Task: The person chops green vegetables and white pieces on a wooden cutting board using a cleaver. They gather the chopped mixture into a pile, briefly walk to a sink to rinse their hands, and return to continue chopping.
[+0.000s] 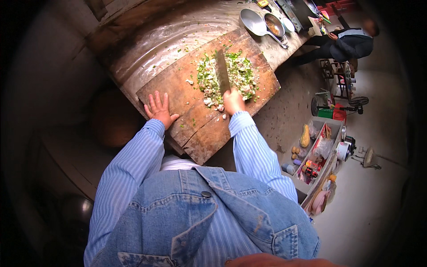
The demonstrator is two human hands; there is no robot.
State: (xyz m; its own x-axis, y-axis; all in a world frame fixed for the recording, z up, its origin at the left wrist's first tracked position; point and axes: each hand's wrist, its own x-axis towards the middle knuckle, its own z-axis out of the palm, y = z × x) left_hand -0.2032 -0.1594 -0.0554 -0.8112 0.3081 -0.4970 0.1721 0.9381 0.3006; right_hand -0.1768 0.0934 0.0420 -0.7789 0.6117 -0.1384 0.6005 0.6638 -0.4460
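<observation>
My right hand (pixel 234 101) is closed around the handle of a cleaver (pixel 221 71), whose broad dark blade lies over a heap of chopped food (pixel 242 71), green leafy bits mixed with pale and pinkish pieces. The heap rests on a large worn wooden cutting board (pixel 200 133) with a long crack near its front corner. My left hand (pixel 160 110) lies with fingers spread on the board's left edge and holds nothing. Whether the cleaver's edge touches the board cannot be told.
Beyond the board, a metal ladle (pixel 255 22) and a bowl of brown food (pixel 273 25) stand on the worktop (pixel 213 16), which has scattered green scraps. Another person (pixel 353 43) stands at the upper right. A compartmented counter (pixel 313 150) with squash and bags is on the right.
</observation>
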